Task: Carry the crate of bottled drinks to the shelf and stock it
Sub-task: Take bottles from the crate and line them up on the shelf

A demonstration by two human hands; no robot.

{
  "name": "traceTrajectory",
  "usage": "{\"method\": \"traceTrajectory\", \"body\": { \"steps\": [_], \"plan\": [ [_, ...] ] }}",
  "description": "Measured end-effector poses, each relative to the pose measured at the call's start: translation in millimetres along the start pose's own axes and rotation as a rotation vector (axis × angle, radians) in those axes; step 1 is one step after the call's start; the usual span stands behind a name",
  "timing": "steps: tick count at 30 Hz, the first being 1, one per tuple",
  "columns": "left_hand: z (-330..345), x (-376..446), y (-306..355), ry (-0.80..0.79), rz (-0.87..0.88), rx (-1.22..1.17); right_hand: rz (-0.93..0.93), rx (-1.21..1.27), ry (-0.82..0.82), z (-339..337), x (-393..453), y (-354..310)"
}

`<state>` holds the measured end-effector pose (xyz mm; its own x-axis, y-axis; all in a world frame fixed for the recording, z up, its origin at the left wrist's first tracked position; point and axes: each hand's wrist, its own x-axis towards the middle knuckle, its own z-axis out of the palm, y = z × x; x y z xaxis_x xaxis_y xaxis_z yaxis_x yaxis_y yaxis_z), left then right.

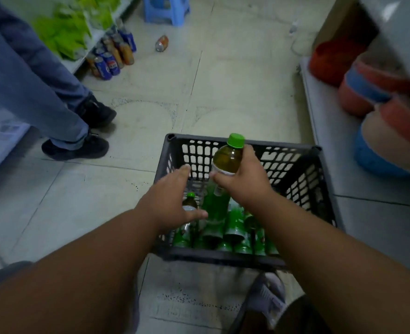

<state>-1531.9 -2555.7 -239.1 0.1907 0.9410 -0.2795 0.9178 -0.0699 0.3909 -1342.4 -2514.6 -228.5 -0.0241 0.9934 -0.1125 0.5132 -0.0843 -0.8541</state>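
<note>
A dark plastic crate (302,174) stands on the tiled floor in front of me, holding several green-labelled bottles (232,227). My right hand (244,182) grips one bottle with a green cap (228,157), lifted above the crate's far side. My left hand (172,198) reaches into the crate's left part with fingers stretched out, just over another green-capped bottle (190,202); it holds nothing that I can see. A low shelf (95,37) with drinks stands at the far left.
Another person's legs and dark shoes (78,148) stand to the left. Soda bottles (112,56) line the floor by the left shelf, and a can (161,43) lies beyond. A blue stool (166,9) is farther back. Stacked basins (379,112) fill the right shelf. My foot (266,297) is behind the crate.
</note>
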Motion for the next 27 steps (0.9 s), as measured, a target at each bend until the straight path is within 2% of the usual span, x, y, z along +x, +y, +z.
{"method": "traceTrajectory", "body": {
  "steps": [8,14,19,22,27],
  "plan": [
    [-18.4,-58.4,181.9,0.160,0.282,-0.270,-0.183,-0.022,0.314,-180.7,-139.2,-64.2],
    [-19.5,-86.3,321.9,0.034,0.566,-0.394,-0.106,-0.127,0.603,-297.5,-239.7,-65.4],
    [3.3,-87.4,410.5,-0.023,0.750,-0.306,-0.008,-0.172,0.827,-361.1,-282.9,-37.2],
    [24.1,-71.6,458.8,-0.099,0.818,-0.183,0.075,-0.154,0.951,-402.7,-290.6,-11.3],
    [71.3,-37.3,531.3,-0.171,0.902,0.103,0.231,-0.214,1.055,-461.8,-282.3,49.0]
  ]
}}
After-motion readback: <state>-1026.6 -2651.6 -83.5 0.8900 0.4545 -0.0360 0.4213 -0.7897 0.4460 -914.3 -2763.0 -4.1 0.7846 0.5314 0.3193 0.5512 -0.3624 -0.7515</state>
